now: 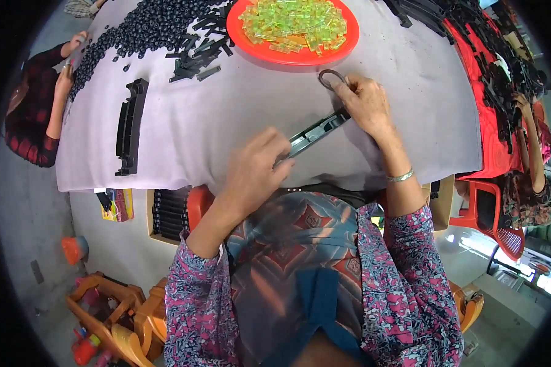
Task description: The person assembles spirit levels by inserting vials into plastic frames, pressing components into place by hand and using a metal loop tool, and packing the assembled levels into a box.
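A long black plastic part [318, 132] with a slotted, channelled face lies slantwise in front of me. At its far right end, my right hand [367, 104] is closed on it. From the same fingers sticks out a dark ring-shaped loop [332, 78], perhaps a tool's handle; the rest of it is covered. My left hand [257, 165] is blurred by motion at the part's near left end, thumb and fingers on either side of that end. Whether it grips cannot be made out. Another black plastic part [130, 127] lies on the cloth to the left.
On the cloth-covered table [183, 128] are a red tray [231, 27] of yellow-green clear pieces, a heap of small black round pieces [153, 27] and black strips [196, 58]. More black parts lie on red cloth [488, 137] at right. Other people work at both sides.
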A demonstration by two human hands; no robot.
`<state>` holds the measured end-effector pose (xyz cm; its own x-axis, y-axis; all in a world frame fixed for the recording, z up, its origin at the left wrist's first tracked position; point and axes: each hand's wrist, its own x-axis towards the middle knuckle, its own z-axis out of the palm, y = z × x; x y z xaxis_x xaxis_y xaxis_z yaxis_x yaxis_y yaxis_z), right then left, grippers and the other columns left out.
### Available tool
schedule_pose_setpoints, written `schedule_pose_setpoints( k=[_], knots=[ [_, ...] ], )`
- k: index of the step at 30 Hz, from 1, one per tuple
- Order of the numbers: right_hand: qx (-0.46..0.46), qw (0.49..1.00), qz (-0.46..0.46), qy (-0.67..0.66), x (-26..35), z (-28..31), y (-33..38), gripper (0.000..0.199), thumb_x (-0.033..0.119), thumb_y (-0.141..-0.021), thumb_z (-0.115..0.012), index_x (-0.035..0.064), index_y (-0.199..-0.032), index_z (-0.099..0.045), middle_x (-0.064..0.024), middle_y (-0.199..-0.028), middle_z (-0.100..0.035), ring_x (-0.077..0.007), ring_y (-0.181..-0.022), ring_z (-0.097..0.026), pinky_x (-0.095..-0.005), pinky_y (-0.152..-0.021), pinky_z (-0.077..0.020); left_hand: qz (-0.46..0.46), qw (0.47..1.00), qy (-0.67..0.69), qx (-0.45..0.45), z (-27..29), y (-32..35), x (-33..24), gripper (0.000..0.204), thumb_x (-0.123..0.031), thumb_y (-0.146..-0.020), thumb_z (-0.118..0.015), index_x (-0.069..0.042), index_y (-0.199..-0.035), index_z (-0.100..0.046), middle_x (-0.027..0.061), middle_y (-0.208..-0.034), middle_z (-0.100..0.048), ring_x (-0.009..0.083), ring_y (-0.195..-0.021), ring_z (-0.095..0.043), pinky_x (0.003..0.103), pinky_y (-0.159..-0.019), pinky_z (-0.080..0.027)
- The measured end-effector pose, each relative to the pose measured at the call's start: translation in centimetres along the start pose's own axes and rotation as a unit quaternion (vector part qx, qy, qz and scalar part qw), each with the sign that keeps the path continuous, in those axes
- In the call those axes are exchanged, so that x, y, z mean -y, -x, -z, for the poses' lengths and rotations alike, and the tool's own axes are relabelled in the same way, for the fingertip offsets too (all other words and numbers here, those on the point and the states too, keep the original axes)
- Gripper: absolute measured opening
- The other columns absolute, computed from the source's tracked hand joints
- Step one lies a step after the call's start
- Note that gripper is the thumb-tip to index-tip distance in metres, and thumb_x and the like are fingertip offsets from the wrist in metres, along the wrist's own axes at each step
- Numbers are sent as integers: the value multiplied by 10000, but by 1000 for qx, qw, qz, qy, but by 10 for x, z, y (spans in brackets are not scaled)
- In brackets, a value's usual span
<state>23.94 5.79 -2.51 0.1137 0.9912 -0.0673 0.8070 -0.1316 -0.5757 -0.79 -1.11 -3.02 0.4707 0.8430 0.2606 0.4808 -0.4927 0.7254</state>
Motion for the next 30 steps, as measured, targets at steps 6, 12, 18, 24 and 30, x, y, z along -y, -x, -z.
schedule_pose_setpoints(
  k=[6,12,18,24,30],
  knots=[
    [-212,965,151,-26,-6,-9,20,204,159,-861,-686,27,-1009,-640,-160,-944,-628,-367,-835,-644,-458,-686,-504,-2,1000,-23,-3,-1,2,-1,171,-61,-767,-742,-3,-854,-606,104,-912,-595,305,-763,-618,385,-664,-488],
    [60,953,269,-126,24,2,77,217,68,-833,-704,30,-1034,-635,-107,-954,-613,-285,-762,-649,-374,-637,-521,-15,999,-24,21,5,0,3,213,-51,-744,-758,-2,-887,-608,107,-914,-596,306,-765,-618,390,-662,-489],
    [48,963,263,-18,37,-7,89,280,120,-797,-728,41,-1042,-617,-150,-946,-597,-393,-794,-632,-464,-637,-508,-10,1000,9,9,4,3,6,234,-25,-728,-764,1,-866,-577,110,-900,-587,298,-735,-604,370,-632,-483],
    [59,970,220,-84,32,-18,91,333,169,-768,-774,17,-1027,-630,-151,-903,-614,-344,-758,-658,-425,-612,-513,-23,1000,7,-10,-1,5,8,244,1,-706,-767,-2,-823,-553,112,-883,-583,294,-721,-596,365,-618,-479],
    [110,972,43,-202,44,-8,89,370,200,-740,-825,-30,-960,-637,-158,-799,-657,-203,-615,-646,-331,-571,-499,-45,999,21,-19,-1,2,11,258,1,-698,-767,-4,-802,-531,110,-834,-563,296,-710,-582,372,-613,-469]
  ],
)
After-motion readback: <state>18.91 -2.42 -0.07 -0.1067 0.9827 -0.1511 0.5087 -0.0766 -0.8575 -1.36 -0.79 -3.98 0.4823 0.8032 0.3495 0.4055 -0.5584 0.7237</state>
